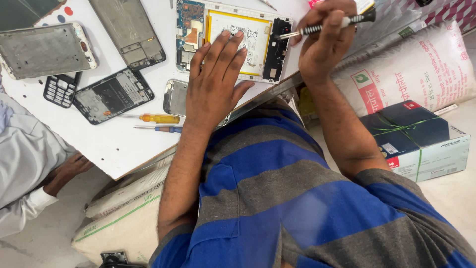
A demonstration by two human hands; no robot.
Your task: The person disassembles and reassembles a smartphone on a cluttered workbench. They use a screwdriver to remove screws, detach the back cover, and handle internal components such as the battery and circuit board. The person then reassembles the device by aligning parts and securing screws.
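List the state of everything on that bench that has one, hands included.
Tablet: back off, battery and boards exposed.
Left hand: flat on the tablet.
Right hand: gripping a screwdriver, tip at the tablet's edge.
Yellow-handled screwdriver: lying unused.
Black phone: opened, insides showing.
Blue box: closed, tied with string.

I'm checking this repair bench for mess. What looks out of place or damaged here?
Nothing is spilled. The opened tablet under the left hand lies with battery and boards bare. Loose phone frames and two screwdrivers are scattered beside it. The right hand holds a screwdriver over the tablet.
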